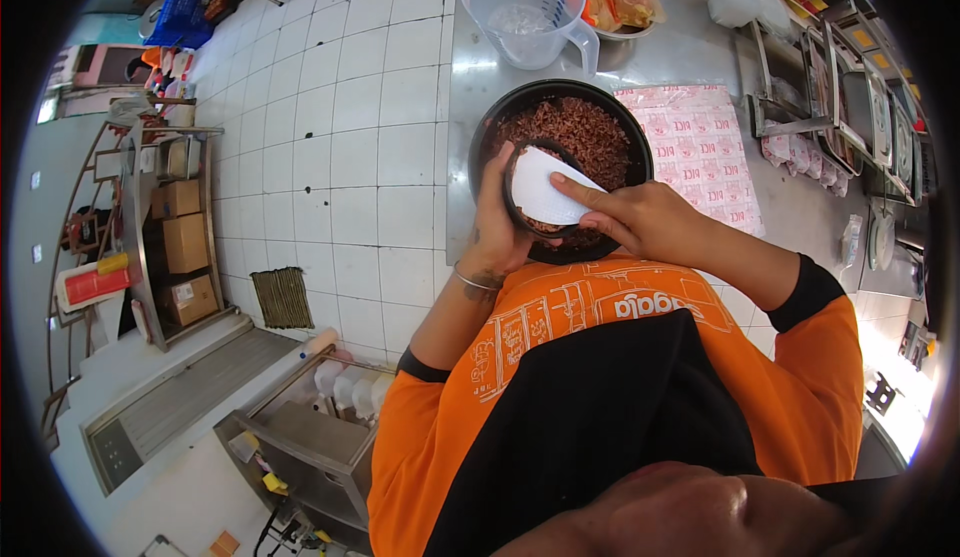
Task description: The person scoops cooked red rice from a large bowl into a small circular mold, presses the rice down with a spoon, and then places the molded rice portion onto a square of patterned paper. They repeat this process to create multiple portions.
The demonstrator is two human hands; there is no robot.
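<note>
A large black pot (646, 174) of reddish-brown cooked rice (581, 127) stands close in front of me on a steel table. Over its near side my left hand (495, 215) grips a small dark bowl (574, 153) that also holds rice. My right hand (619, 212) has hold of a white rice paddle (541, 185), its broad blade lying flat across the bowl's mouth. The paddle covers most of the rice in the bowl. My right thumb and fingers hide the paddle's handle end.
Printed pink-and-white wrapping paper sheets (694, 155) lie right of the pot. Behind it stand a clear plastic measuring jug (517, 1) and a metal bowl (626, 33) with a bag of food. A steel rack (802, 125) lines the right side. The steel table's (461, 99) left edge borders tiled floor.
</note>
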